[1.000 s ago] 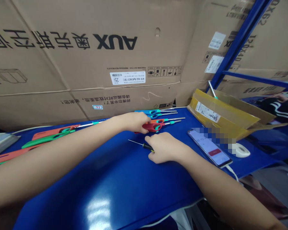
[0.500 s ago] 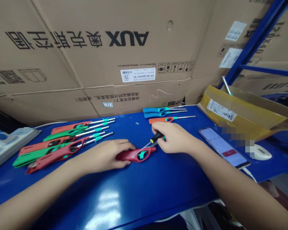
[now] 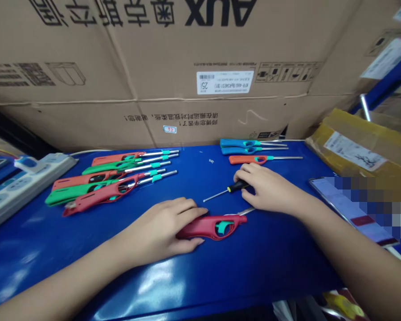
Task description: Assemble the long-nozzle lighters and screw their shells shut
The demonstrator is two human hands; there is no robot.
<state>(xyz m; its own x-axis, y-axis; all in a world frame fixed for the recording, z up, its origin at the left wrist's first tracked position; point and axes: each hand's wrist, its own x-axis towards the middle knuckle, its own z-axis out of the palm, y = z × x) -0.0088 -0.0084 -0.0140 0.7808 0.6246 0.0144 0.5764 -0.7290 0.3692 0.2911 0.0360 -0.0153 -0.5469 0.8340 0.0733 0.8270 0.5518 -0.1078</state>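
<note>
My left hand point(image 3: 177, 227) grips the back of a dark red lighter body point(image 3: 205, 227) with a teal trigger, low over the blue table. A metal strip or tube point(image 3: 247, 211) runs from near its front end toward my right palm. My right hand point(image 3: 267, 189) has its fingers around the rear of a screwdriver point(image 3: 237, 186) with a black handle and a yellow ring. The screwdriver's thin shaft points left, apart from the red body. The handle's end is hidden by my fingers.
Several red and green long-nosed lighters point(image 3: 100, 194) lie at left beside a white power strip point(image 3: 30, 185). Blue lighters point(image 3: 240, 150) and an orange lighter point(image 3: 245, 159) lie at the back. A phone point(image 3: 350, 209) and an open yellow-taped box point(image 3: 354, 145) stand right; a large carton point(image 3: 173, 107) forms the back.
My right hand has drawn the screwdriver up and away from the dark red lighter; its shaft lay across the body before. My left hand keeps its grip. The view has tilted down and shifted left.
</note>
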